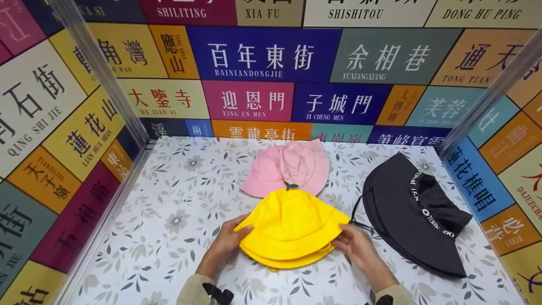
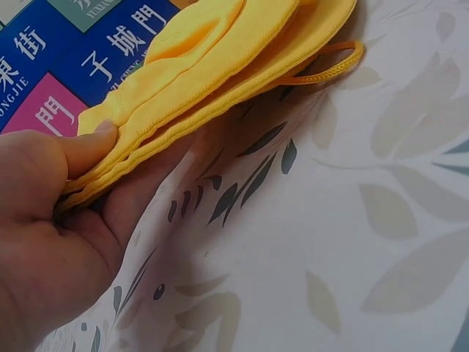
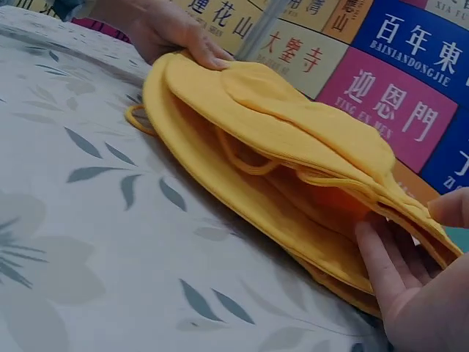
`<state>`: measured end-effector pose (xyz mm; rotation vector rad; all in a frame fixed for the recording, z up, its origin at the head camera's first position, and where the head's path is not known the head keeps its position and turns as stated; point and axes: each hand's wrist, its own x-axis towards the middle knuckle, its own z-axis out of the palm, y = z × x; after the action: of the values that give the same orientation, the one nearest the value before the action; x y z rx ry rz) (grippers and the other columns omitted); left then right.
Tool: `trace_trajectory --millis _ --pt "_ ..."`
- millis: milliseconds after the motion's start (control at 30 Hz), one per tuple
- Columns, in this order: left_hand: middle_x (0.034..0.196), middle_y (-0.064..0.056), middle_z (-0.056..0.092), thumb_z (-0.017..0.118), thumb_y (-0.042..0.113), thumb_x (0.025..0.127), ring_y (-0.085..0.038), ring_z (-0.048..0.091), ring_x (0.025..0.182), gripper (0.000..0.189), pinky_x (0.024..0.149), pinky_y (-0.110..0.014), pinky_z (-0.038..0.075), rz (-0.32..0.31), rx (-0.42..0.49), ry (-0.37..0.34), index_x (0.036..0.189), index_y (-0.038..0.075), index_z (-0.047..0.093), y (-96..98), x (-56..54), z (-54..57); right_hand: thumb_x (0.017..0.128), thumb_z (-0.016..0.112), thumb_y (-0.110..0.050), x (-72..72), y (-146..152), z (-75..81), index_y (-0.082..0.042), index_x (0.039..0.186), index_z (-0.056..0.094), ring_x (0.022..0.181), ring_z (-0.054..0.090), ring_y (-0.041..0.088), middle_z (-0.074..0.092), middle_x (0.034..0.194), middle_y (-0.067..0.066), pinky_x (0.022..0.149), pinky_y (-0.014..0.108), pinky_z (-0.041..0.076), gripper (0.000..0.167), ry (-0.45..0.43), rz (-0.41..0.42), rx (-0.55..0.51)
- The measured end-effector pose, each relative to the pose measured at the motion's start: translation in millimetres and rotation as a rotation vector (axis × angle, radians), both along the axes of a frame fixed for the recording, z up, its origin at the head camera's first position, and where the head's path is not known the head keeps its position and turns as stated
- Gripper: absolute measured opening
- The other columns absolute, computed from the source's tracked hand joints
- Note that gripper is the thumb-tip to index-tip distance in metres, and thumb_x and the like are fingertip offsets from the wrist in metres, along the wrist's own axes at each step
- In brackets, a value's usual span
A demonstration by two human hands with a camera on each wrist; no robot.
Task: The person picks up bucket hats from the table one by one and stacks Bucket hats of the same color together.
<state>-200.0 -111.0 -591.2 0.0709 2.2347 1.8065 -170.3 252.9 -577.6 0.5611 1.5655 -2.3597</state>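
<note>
A folded yellow bucket hat [image 1: 292, 220] with a small green leaf [image 1: 291, 185] at its top is held at both ends of its brim. My left hand [image 1: 232, 237] grips the left corner; in the left wrist view its thumb [image 2: 99, 143] presses on top while the fingers curl beneath the stacked brim layers. On the other side, my right hand [image 1: 353, 243] holds the right corner, its fingers [image 3: 385, 260] tucked in between the layers and the thumb above. A yellow cord [image 2: 326, 73] loops out below the brim.
Behind the yellow hat lies a folded pink bucket hat [image 1: 292, 167]. A black wide-brimmed hat [image 1: 406, 216] with a lettered band and a cord rests to the right. Sign-printed panels [image 1: 262, 55] wall the back and sides of the leaf-patterned table [image 1: 169, 186].
</note>
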Motion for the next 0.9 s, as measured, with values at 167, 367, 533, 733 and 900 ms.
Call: trace_trajectory --millis 167,367,533,733,900 --pt "0.138 -0.014 0.063 0.065 0.025 0.097 -0.023 0.062 0.118 0.047 0.11 -0.046 0.046 0.028 -0.002 -0.033 0.14 0.007 0.058 0.0 0.0 -0.4 0.1 0.061 -0.017 -6.3 15.1 6.2 -0.007 0.126 0.052 0.08 0.071 0.014 0.072 0.089 -0.002 0.076 0.028 0.061 0.03 -0.025 -0.087 0.117" --pt "0.141 -0.012 0.061 0.068 0.03 0.094 -0.02 0.063 0.117 0.054 0.111 -0.045 0.046 0.069 0.004 -0.128 0.142 0.009 0.056 4.6 0.0 6.0 0.095 0.067 -0.013 -6.4 19.9 8.4 0.002 0.129 0.055 0.078 0.067 0.009 0.067 0.096 0.0 0.074 0.022 0.06 0.04 -0.005 -0.058 0.409" --pt "0.133 -0.012 0.066 0.07 0.03 0.093 -0.02 0.065 0.11 0.05 0.108 -0.043 0.048 0.071 -0.027 -0.139 0.136 0.007 0.061 5.3 -0.1 7.3 0.091 0.065 -0.002 -6.4 15.7 4.7 0.008 0.127 0.06 0.097 0.066 0.014 0.066 0.119 0.02 0.078 0.013 0.053 0.038 0.073 -0.006 0.678" --pt "0.124 -0.012 0.071 0.07 0.025 0.092 -0.017 0.066 0.103 0.041 0.102 -0.039 0.052 0.043 -0.01 -0.064 0.129 0.006 0.068 4.6 1.1 2.7 0.091 0.069 -0.009 -9.1 11.1 5.0 0.005 0.136 0.055 0.127 0.056 0.036 0.057 0.138 0.027 0.089 0.016 0.049 0.049 0.09 0.088 0.766" --pt "0.129 -0.012 0.069 0.071 0.024 0.092 -0.02 0.066 0.111 0.042 0.106 -0.044 0.05 0.062 0.007 -0.027 0.13 0.007 0.067 5.4 2.9 2.7 0.092 0.071 -0.019 -12.2 11.5 7.0 0.002 0.136 0.056 0.123 0.057 0.034 0.059 0.136 0.025 0.095 0.025 0.05 0.051 0.079 0.158 0.805"
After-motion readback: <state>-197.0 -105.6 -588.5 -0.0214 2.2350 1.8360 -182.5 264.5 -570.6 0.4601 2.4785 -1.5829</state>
